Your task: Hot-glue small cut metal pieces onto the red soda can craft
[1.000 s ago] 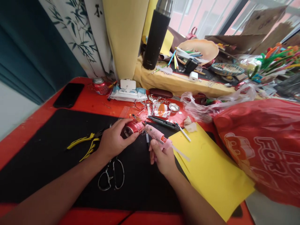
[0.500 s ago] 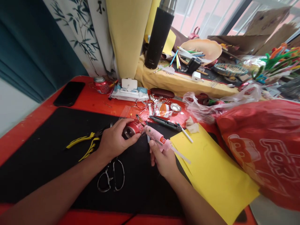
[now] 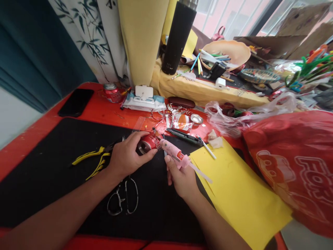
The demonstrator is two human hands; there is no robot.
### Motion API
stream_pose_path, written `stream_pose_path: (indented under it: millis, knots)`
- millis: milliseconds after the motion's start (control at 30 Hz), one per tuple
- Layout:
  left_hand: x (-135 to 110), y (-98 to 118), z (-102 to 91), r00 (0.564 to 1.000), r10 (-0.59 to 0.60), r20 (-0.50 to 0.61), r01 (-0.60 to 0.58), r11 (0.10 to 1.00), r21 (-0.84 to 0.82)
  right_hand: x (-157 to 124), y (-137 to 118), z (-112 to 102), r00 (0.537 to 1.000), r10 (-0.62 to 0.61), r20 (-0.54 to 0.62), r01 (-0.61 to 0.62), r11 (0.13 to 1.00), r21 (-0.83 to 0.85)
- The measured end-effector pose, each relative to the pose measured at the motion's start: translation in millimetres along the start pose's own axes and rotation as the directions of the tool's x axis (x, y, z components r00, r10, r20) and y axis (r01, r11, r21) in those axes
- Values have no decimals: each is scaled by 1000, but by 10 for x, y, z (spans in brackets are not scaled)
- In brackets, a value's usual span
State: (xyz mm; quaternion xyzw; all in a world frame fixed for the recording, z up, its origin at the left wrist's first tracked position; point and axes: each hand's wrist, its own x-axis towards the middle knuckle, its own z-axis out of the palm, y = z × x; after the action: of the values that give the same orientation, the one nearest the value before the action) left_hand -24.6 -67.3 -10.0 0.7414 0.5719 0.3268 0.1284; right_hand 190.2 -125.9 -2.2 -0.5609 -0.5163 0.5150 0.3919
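Observation:
Between the thumb and fingers of my left hand (image 3: 127, 152) is a red soda can (image 3: 148, 141), lying on its side with a metal end facing me. My right hand (image 3: 182, 173) grips a pink hot glue gun (image 3: 173, 151), its nozzle at the right side of the can. Whether the nozzle touches the can I cannot tell. A translucent glue stick (image 3: 201, 172) sticks out of the gun's back end. Left of my left hand lie yellow-handled pliers (image 3: 95, 161), partly hidden by it. Eyeglasses (image 3: 123, 199) rest below my left wrist on the black mat (image 3: 65, 194).
Yellow paper (image 3: 239, 187) and a red plastic bag (image 3: 293, 166) lie to the right. Behind the can are a utility knife (image 3: 184, 136), a white pen (image 3: 208, 149) and metal scraps (image 3: 180, 121). A phone (image 3: 76, 102), another can (image 3: 111, 93) and wipes (image 3: 144, 102) lie farther back.
The view has shifted slightly. Both hands keep their hold on the can and the glue gun, with almost no movement.

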Motion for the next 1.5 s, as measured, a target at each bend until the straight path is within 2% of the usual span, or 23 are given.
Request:
stream_pose_path:
  millis: [400,700,1500]
  knots:
    - [-7,1,4,999,50,-21,-49,998,26,-1,-3,6,1000,-12,3,13,999,-50]
    - [-12,18,-5,998,58,-29,-57,998,28,-13,-103,-9,1000,6,28,-5,998,-67]
    - [-14,11,-8,995,87,-40,-85,996,39,-14,-49,-5,1000,15,27,-13,995,-95]
